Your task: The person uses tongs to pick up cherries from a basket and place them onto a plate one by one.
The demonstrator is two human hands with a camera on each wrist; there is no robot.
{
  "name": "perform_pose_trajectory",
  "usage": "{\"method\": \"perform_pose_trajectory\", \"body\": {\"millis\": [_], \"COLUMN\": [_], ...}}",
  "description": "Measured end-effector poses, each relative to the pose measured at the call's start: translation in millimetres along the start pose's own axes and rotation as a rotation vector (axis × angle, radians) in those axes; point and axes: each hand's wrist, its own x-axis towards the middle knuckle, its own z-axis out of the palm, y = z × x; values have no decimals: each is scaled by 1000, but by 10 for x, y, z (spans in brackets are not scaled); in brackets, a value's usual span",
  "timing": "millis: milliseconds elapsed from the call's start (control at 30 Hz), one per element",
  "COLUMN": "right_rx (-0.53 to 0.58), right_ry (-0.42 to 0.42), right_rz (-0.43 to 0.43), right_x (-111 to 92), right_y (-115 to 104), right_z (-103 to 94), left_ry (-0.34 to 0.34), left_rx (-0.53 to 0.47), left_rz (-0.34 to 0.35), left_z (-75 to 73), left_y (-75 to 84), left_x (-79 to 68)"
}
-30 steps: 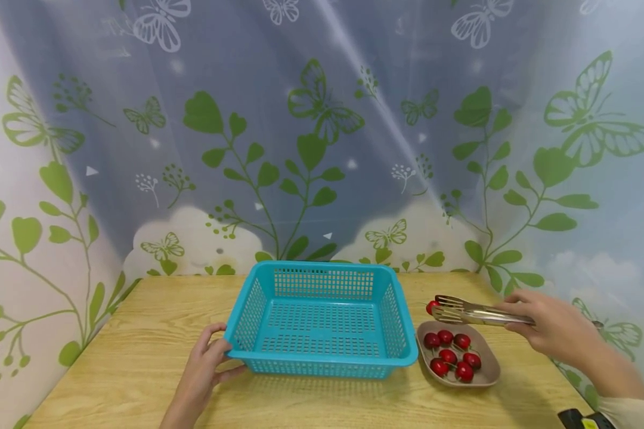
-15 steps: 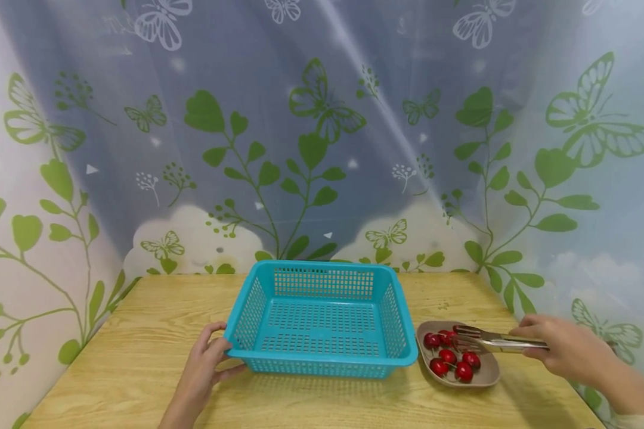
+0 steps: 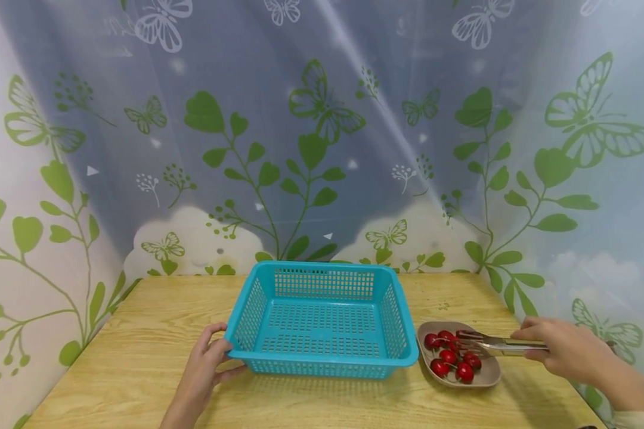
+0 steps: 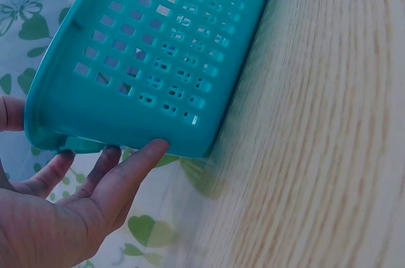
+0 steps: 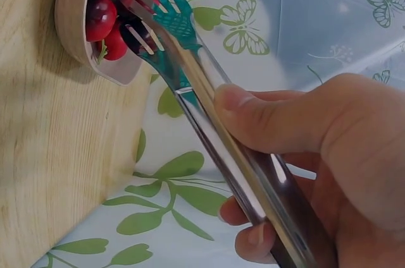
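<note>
A turquoise plastic basket [image 3: 323,366] with perforated walls stands in the middle of the table. At its front left corner my left hand [image 3: 205,357] grips the rim; in the left wrist view its fingertips [image 4: 158,148] touch the outer wall. Metal tongs [image 3: 507,345] with slotted heads lie across my right hand [image 3: 566,351], held between thumb and fingers. The tongs' heads reach into a beige bowl [image 3: 494,372] of several red cherries [image 3: 464,373]. In the right wrist view the heads [image 5: 168,15] are beside the cherries [image 5: 100,18]; whether they grip one is unclear.
The wooden table [image 3: 155,333] extends on both sides of the basket. A curtain [image 3: 236,149] printed with leaves and butterflies hangs behind and at both sides. The bowl sits close to the basket's right front corner.
The tongs came down from above the bowl's back edge, where a cherry was at their tips, and moved right into the bowl. My left hand and the basket stayed still.
</note>
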Motion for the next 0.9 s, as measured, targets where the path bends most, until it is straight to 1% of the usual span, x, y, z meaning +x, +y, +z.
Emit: {"method": "perform_pose_trajectory", "body": {"millis": [167, 333, 433, 500, 567, 667, 733, 800, 900], "right_rx": [11, -17, -26, -28, -31, -41, -59, -74, -90], "right_ry": [-31, -5, 26, 40, 65, 91, 124, 163, 249], "right_rz": [11, 3, -35, -42, -63, -39, -22, -15, -46], "right_x": [8, 0, -8, -14, -16, -10, 1, 23, 77], "right_y": [13, -4, -3, -10, -7, -24, -36, -47, -56], "right_z": [-14, -27, -43, -62, -84, -119, -133, -138, -125], "left_ry": [-1, -5, -3, -2, -2, -1, -2, -3, -2], "left_rx": [0, 2, 1, 1, 0, 1, 4, 7, 9], "left_rz": [-1, -2, -5, -6, -6, -7, -6, -5, -5], "left_z": [-4, -9, -7, -5, -3, -2, -3, -4, -4], "left_y": [-9, -20, -14, -10, -9, -6, -6, -8, -12], "left_x": [-6, 5, 1, -2, -1, -3, -2, -1, 1]}}
